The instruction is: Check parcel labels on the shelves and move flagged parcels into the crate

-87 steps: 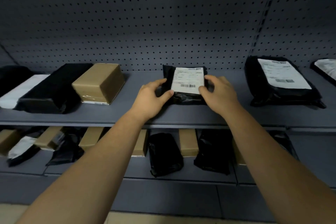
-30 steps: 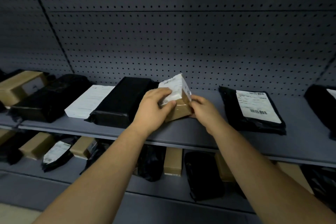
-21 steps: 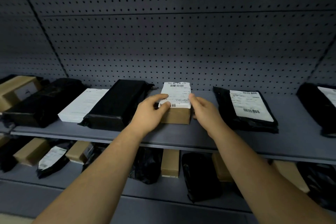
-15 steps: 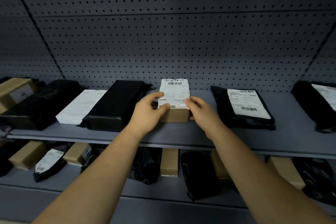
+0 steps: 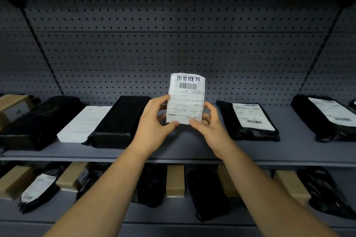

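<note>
A small box parcel [image 5: 185,100] is lifted off the upper shelf [image 5: 183,150] and tipped up, so its white label with a barcode and handwritten black characters faces me. My left hand [image 5: 154,121] grips its left side and my right hand [image 5: 208,123] grips its lower right corner. The label hides the cardboard body. No crate is in view.
On the upper shelf lie a black parcel [image 5: 119,121] and a white one [image 5: 84,123] to the left, and labelled black bags [image 5: 248,121] [image 5: 327,117] to the right. The lower shelf [image 5: 173,215] holds several cardboard boxes and black bags. A pegboard wall [image 5: 173,54] stands behind.
Both hands turned the box label-up on the shelf, then lifted it and tilted the label toward me. The camera view rose slightly.
</note>
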{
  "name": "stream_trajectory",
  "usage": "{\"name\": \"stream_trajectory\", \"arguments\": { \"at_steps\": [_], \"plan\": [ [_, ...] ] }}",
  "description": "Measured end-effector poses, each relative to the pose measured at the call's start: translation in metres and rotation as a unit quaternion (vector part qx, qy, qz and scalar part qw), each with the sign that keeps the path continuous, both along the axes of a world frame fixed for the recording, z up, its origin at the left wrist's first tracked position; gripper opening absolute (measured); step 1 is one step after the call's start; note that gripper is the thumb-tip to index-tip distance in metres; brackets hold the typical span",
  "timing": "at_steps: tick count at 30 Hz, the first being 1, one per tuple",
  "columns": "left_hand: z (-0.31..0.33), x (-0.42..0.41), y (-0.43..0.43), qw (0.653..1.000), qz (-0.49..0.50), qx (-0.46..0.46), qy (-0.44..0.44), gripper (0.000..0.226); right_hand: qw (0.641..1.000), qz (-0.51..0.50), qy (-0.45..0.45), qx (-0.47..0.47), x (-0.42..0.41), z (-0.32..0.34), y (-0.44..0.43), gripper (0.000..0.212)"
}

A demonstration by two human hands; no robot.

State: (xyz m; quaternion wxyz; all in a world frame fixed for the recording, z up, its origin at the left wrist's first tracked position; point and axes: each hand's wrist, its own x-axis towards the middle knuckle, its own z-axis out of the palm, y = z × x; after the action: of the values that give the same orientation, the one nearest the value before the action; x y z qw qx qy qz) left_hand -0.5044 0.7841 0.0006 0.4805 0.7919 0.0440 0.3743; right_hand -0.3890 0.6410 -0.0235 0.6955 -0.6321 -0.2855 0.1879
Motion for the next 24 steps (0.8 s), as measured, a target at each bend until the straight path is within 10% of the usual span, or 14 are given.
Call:
{"name": "stream_trajectory", "arguments": {
  "at_steps": [10,19,24],
  "plan": [
    [0.009,-0.003,0.012,0.994,0.057,0.086,0.027,0.072,0.999,-0.015,0.02,0.031,0.007,0.016,-0.019,0.048],
    [0.045,0.001,0.015,0.954,0.004,0.231,0.193,0.059,0.974,0.03,-0.191,-0.114,0.024,0.042,-0.05,0.049],
    [0.053,0.001,0.007,0.955,-0.06,0.148,0.249,0.04,0.955,0.082,-0.248,-0.138,0.032,0.058,-0.054,0.048]
  ]
}}
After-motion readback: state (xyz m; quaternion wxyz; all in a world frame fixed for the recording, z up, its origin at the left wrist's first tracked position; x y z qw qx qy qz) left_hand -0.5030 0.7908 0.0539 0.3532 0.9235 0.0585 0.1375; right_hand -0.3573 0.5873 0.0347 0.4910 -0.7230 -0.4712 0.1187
